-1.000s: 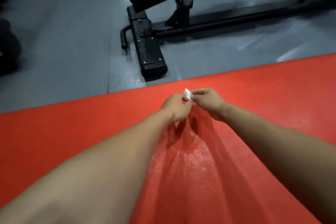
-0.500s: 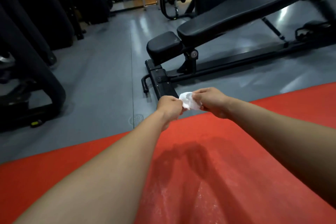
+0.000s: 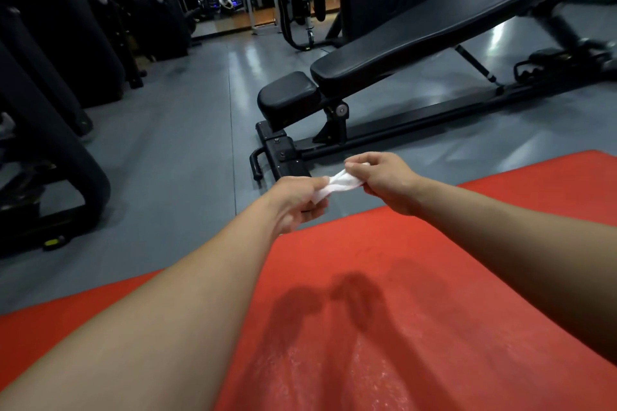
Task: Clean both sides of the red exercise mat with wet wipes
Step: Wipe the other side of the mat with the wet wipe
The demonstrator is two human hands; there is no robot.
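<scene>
The red exercise mat (image 3: 384, 277) lies flat on the grey floor and fills the lower part of the view, with a wet sheen near the bottom centre. Both my arms reach out over its far edge. A white wet wipe (image 3: 337, 187) is stretched in the air between my hands. My left hand (image 3: 295, 198) pinches its left end and my right hand (image 3: 384, 180) pinches its right end. The hands are raised above the mat and cast two shadows on it.
A black adjustable weight bench (image 3: 400, 53) stands on the grey floor (image 3: 187, 157) just beyond the mat's far edge, its base foot close to my hands. Dark gym machines (image 3: 50, 110) line the left side, and more equipment stands at the back.
The view has tilted up from the mat towards the gym. My hands have risen off the mat and drawn apart, and the wipe has gone from a small bunch to a stretched strip.
</scene>
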